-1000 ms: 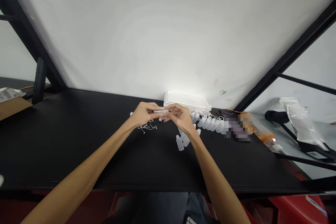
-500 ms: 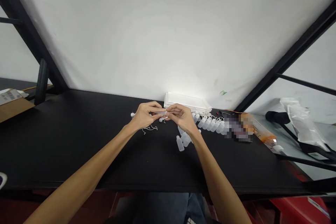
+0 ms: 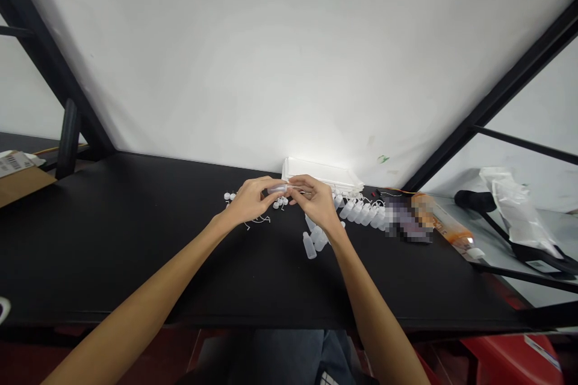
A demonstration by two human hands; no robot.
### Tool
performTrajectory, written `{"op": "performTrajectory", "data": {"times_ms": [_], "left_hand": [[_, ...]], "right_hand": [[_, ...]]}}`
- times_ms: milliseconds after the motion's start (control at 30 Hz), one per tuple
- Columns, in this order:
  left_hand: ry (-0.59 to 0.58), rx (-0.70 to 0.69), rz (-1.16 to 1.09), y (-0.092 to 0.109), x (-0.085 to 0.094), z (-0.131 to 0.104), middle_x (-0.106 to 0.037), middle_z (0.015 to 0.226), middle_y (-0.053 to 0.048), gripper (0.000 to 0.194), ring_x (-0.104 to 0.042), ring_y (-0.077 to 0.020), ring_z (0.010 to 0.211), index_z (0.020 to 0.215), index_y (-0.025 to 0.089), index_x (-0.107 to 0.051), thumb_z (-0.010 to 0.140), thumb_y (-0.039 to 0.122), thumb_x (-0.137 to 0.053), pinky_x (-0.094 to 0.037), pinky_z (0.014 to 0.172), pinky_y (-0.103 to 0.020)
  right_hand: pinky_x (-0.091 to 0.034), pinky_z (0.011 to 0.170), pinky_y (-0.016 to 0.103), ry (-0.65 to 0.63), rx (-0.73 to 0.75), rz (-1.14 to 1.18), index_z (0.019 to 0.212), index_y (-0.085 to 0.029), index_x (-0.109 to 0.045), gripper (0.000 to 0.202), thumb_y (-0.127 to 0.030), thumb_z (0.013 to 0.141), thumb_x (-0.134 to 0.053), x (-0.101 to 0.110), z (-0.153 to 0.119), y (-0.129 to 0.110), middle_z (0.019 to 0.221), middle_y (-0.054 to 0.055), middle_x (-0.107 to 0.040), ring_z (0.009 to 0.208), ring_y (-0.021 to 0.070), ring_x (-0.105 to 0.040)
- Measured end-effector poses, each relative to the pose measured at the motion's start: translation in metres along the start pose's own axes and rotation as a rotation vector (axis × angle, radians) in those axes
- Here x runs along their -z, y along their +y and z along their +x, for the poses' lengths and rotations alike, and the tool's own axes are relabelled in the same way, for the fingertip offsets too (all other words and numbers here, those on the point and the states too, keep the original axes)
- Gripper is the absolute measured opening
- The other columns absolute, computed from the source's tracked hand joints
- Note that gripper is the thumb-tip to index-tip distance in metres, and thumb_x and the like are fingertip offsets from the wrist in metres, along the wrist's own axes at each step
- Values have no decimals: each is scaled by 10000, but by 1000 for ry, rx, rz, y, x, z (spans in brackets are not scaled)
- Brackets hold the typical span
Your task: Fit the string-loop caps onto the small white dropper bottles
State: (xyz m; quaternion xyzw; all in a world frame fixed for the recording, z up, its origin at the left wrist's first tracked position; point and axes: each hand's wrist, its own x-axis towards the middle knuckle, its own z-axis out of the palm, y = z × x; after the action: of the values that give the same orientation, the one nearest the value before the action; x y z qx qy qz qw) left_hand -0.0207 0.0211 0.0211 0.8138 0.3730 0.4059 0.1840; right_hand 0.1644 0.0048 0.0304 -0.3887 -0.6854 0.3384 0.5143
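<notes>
A small translucent squeeze bottle (image 3: pixel 276 189) lies sideways in the air between my two hands. My left hand (image 3: pixel 249 197) is closed round its body, thumb below and fingers above. At the neck end, on the right, my right hand (image 3: pixel 316 197) pinches what looks like the small white cap, mostly covered by the fingertips. Below the hands, several white caps with thin bent tubes (image 3: pixel 280 201) lie on the black table. Loose uncapped bottles (image 3: pixel 309 246) rest near my right wrist. A row of capped bottles (image 3: pixel 361 212) lies further right.
White flat sheets (image 3: pixel 323 171) are stacked against the wall. To the right are a blurred dark item (image 3: pixel 409 221), an orange-labelled bottle (image 3: pixel 447 225) and a clear plastic bag (image 3: pixel 515 204). A cardboard box (image 3: pixel 24 183) stands at the left edge. Black frame bars flank the table (image 3: pixel 135 252).
Both hands have risen very slightly with the bottle, and its body shows more plainly between them. More white caps are visible beneath. The view has shifted a little.
</notes>
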Motion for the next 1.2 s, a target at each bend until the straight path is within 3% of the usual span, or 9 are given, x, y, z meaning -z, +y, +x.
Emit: {"op": "performTrajectory", "data": {"times_ms": [133,233,300,367,500,633,767,933,1200], "left_hand": [[120,128,-185,-3,5,2,-711,826,-77,332,-639,-150,602,1095,134,-647,884,381,-576,-506,506,-235],[236,157,-349,-10,10,4,-700,879,-79,372,-653,-145,612,1172,155,-541,874,372,-590,-507,466,-217],[289,177,-408,-14,14,6,-691,886,-69,424,-651,-134,592,1231,176,-492,867,365,-601,-502,448,-206],[306,209,-455,-15,16,7,-678,865,-55,430,-650,-129,575,1251,192,-493,869,361,-595,-498,437,-200],[234,289,-571,-8,18,7,-650,791,-28,372,-639,-123,515,1194,192,-540,860,343,-602,-482,420,-196],[85,351,-672,-1,18,5,-608,675,23,331,-599,-111,426,1143,198,-523,853,330,-613,-469,420,-204],[-11,353,-681,1,18,4,-594,643,33,291,-572,-99,396,1121,211,-509,875,343,-591,-463,421,-203],[-60,356,-670,0,18,4,-560,608,47,251,-490,-70,342,1078,226,-483,880,343,-583,-379,358,-174],[-119,405,-664,-1,14,4,-367,507,91,191,-290,-41,357,908,233,-463,868,338,-617,-252,337,-155]], "right_hand": [[-564,586,273,160,21,-47,1098,-193,-600,310,-358,835,-613,2,1,-3,989,59,-670,739,165,-692],[-516,581,263,242,42,-250,1104,-197,-598,273,-324,865,-561,0,0,-5,941,39,-680,680,145,-663],[-494,625,268,165,43,-455,1032,-200,-635,200,-269,865,-550,-7,-3,-7,884,19,-692,646,133,-640],[-473,671,273,-31,45,-678,918,-205,-671,139,-220,859,-546,-19,-8,-10,861,11,-700,684,141,-642],[-450,648,280,-326,34,-1054,915,-195,-692,197,-214,889,-498,-50,-21,-13,963,60,-686,804,202,-659],[-462,683,286,-462,21,-1187,996,-178,-676,228,-190,909,-465,-66,-27,-10,1035,92,-658,839,206,-657],[-470,673,287,-428,-4,-1203,1044,-197,-648,254,-211,942,-416,-62,-24,-8,1020,82,-644,822,203,-657],[-476,623,283,-252,-64,-1283,1060,-168,-614,289,-104,910,-376,-58,-20,-6,1055,118,-600,824,215,-669],[-500,637,299,-278,-135,-1295,1073,-164,-606,273,-102,917,-390,-58,-17,2,1059,127,-593,834,225,-680]]}}
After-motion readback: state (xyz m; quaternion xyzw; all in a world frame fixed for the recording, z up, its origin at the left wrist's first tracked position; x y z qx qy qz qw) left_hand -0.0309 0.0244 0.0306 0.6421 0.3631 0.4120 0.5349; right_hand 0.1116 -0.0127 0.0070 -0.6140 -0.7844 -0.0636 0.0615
